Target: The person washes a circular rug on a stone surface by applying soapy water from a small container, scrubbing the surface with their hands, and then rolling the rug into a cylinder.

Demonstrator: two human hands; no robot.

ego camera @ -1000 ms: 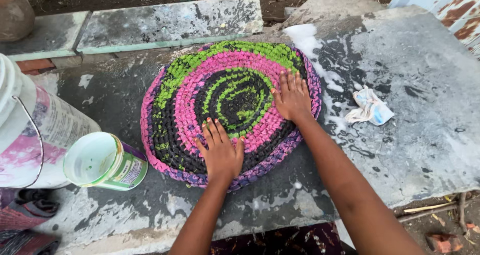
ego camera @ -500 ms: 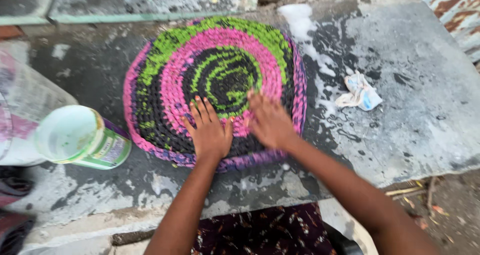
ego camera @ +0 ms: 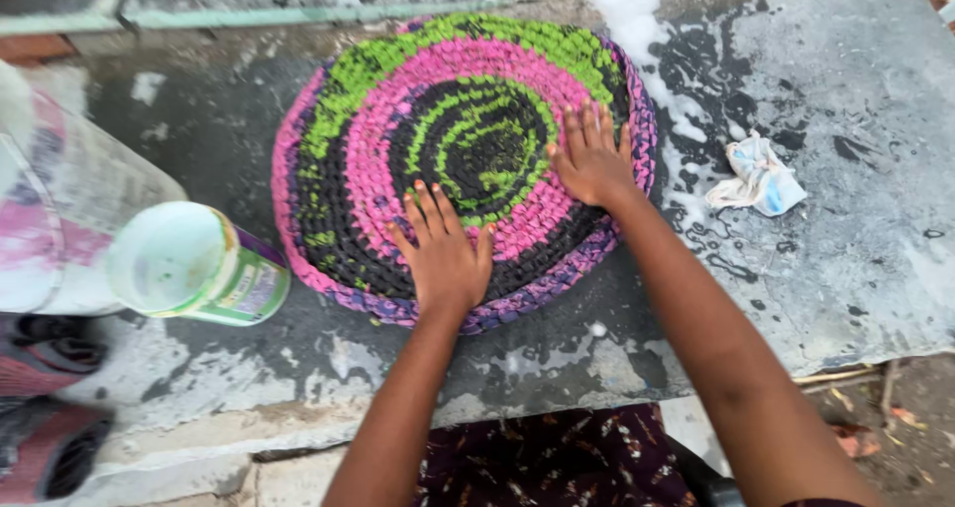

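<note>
A round braided mat point(ego camera: 398, 99) in green, pink, black and purple rings lies flat on a wet grey stone slab point(ego camera: 846, 258). My left hand point(ego camera: 443, 253) presses palm-down on the mat's near edge with the fingers spread. My right hand point(ego camera: 592, 159) lies flat on the mat's right side, fingers spread and pointing away from me. Neither hand holds anything.
A green and white plastic jar point(ego camera: 194, 263) lies on its side left of the mat, beside a large white bucket point(ego camera: 60, 208). A crumpled white and blue wrapper point(ego camera: 761, 177) sits right of the mat, near white soap foam point(ego camera: 647, 19). The slab's front edge is close to my lap.
My right hand has slid away from me, from the mat's near edge up to its right side. My left hand stays on the near edge.
</note>
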